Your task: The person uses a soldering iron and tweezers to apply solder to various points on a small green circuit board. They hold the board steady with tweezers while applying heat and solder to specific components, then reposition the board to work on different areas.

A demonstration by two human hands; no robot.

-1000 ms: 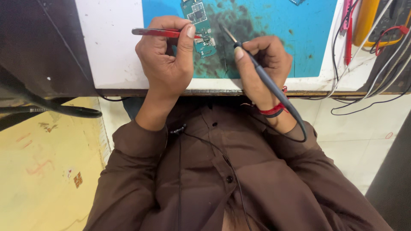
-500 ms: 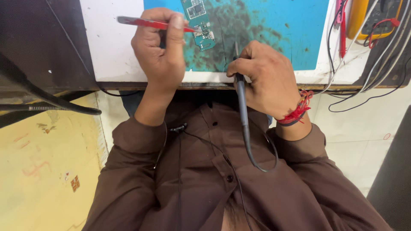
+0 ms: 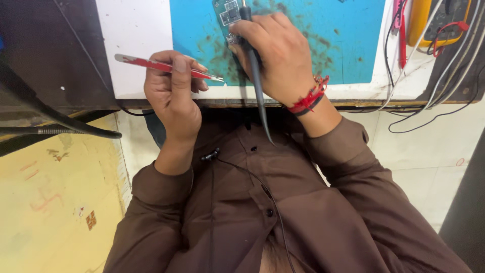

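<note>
Red-handled tweezers (image 3: 166, 66) are clamped in the left hand (image 3: 172, 96) at the bench's near edge; a dark soldering iron (image 3: 255, 71) is gripped by the right hand (image 3: 278, 55) over a green circuit board (image 3: 228, 15) on the blue mat (image 3: 343, 40).

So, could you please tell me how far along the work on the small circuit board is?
Done: the circuit board lies on the blue mat. In hand: the right hand holds a dark pen-shaped tool at the board; the left hand holds red tweezers off it. Whatever remains on the board cannot be judged.
</note>
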